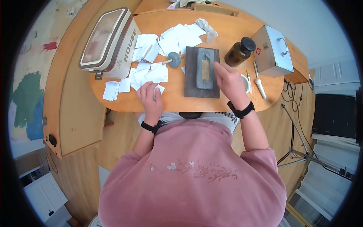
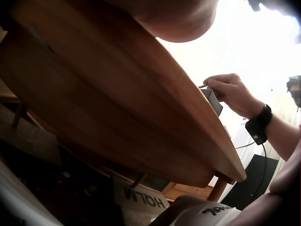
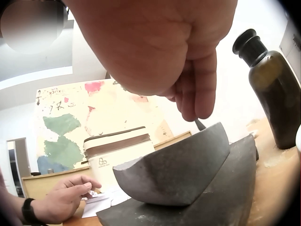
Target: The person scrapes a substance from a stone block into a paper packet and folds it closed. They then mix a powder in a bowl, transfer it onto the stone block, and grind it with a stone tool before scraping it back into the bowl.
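A grey boat-shaped grinding trough with tan powder along its hollow stands on a dark board. My right hand is over the trough's right side. Its fingers pinch a thin dark tool, whose tip points down at the trough's rim; the rest is hidden by the hand. My left hand rests at the table's front edge, fingers loosely bent over white paper slips. In the right wrist view the left hand lies beside the papers, left of the board.
Left of the board lies a grey grinding wheel with a wooden handle. A cream HOUSE box stands far left. Rightward are a brown bottle, a metal first-aid case, a white dish and a white-handled tool.
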The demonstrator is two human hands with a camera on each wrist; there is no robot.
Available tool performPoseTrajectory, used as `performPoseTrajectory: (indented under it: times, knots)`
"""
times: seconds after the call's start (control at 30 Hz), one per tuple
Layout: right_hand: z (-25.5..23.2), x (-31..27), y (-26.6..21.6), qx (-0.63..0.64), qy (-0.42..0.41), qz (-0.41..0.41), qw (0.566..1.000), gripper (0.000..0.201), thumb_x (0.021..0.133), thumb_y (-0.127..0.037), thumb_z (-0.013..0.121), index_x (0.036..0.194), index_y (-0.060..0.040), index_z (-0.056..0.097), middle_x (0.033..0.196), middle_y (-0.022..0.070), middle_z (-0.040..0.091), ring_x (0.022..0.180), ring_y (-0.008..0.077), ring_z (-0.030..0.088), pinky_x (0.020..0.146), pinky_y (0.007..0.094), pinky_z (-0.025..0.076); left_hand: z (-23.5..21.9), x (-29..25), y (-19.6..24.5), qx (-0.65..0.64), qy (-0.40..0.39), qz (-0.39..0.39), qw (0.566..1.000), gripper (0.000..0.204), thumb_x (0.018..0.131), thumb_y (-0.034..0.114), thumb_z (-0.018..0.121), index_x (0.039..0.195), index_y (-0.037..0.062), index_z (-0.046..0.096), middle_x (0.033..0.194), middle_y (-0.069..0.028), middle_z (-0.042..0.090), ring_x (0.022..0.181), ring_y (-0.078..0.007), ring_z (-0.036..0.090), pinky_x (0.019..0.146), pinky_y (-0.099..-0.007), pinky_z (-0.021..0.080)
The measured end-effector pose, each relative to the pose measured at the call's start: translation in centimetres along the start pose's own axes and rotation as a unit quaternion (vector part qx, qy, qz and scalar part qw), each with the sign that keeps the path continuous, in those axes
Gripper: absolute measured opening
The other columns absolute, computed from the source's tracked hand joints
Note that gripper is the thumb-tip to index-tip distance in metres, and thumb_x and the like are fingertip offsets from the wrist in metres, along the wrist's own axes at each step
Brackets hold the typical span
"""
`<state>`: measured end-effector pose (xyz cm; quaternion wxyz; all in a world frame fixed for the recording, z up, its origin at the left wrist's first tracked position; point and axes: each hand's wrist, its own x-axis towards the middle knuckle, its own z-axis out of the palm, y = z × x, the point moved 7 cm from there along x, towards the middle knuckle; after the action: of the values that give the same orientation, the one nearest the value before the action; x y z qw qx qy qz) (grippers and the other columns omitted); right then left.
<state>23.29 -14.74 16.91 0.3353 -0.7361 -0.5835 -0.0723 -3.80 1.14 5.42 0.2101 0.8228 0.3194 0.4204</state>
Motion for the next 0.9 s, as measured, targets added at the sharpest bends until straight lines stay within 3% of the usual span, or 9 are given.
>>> performPoseTrajectory:
  times: [0.13,0.63,0.73,0.83,0.9]
  knots:
    - [0.2,-0.3,-0.3,0.021,-0.022,-0.001,1.0,0.023,0.096,0.003,0.071,0.118,-0.0034,0.071,0.088,0.0196,0.068,0.082,0.0429,0.071,0.068,0.0516,0.057,-0.2,0.1,0.0,0.005,0.009,0.007,1.0,0.021,0.111,0.011,0.066,0.127,0.0032,0.077,0.137,-0.0164,0.069,0.128,-0.0366,0.055,0.111,-0.0477,0.041]
    - [-0.2,0.0,-0.2,0.037,0.019,0.006,0.999,0.022,0.097,0.002,0.073,0.118,-0.0035,0.073,0.091,0.0203,0.072,0.082,0.0451,0.072,0.069,0.0516,0.058,-0.1,0.0,-0.2,0.004,0.012,0.003,1.0,0.021,0.11,0.01,0.066,0.127,0.0039,0.077,0.138,-0.0157,0.068,0.128,-0.0357,0.055,0.111,-0.0481,0.041]
    - [-0.5,0.2,0.3,0.015,0.043,0.013,0.999,0.024,0.098,0.003,0.075,0.122,-0.0007,0.077,0.091,0.0197,0.071,0.078,0.0409,0.07,0.07,0.0472,0.057,0.0,0.0,0.0,0.008,0.004,0.007,1.0,0.022,0.11,0.011,0.066,0.127,0.0039,0.077,0.138,-0.0158,0.068,0.128,-0.0357,0.055,0.112,-0.0479,0.041]
    - [0.2,-0.1,-0.3,0.055,0.007,-0.013,0.998,0.024,0.098,0.003,0.075,0.122,-0.0002,0.077,0.091,0.0195,0.071,0.078,0.0398,0.07,0.069,0.0458,0.056,-0.1,0.1,-0.2,0.004,0.006,0.002,1.0,0.022,0.11,0.011,0.066,0.127,0.0039,0.077,0.138,-0.0159,0.068,0.127,-0.0357,0.055,0.112,-0.0479,0.041]
    - [0.0,-0.4,-0.2,0.059,-0.005,0.017,0.998,0.025,0.098,0.005,0.071,0.122,-0.0005,0.075,0.093,0.023,0.073,0.084,0.045,0.073,0.071,0.0504,0.059,-0.1,0.2,0.0,0.005,0.007,0.002,1.0,0.022,0.11,0.012,0.066,0.127,0.0039,0.077,0.138,-0.016,0.068,0.128,-0.0358,0.055,0.112,-0.0479,0.041]
